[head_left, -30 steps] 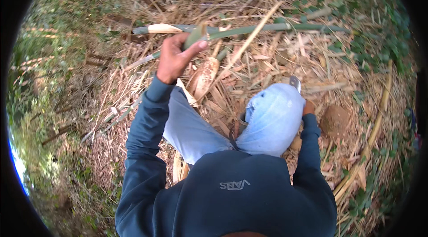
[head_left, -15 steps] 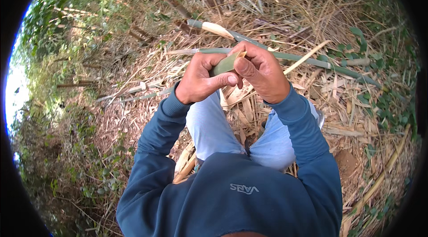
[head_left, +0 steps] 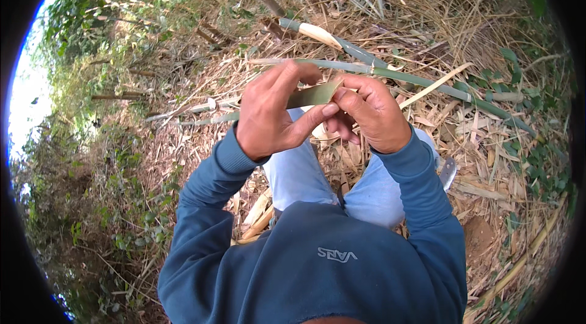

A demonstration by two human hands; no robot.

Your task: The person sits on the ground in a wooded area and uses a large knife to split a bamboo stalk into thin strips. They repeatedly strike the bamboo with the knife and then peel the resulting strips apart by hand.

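Between my hands, in front of my knees, is a short, flat olive-green bamboo strip. My left hand is around its left end, with the thumb along the lower edge and the index finger bent above it. The other end is pinched between the thumb and fingers of my right hand. The tips of my two thumbs come close together at the strip's lower right corner. Part of the strip is hidden inside my left palm.
Long green bamboo poles lie across the ground beyond my hands, one with a pale peeled stretch. A shiny metal blade lies beside my right knee. Dry husks cover the ground; cut stumps stand farther off.
My left hand's index finger has lifted and the hand has turned more back-up. The strip now shows its flat side, lying more level. The view has shifted slightly.
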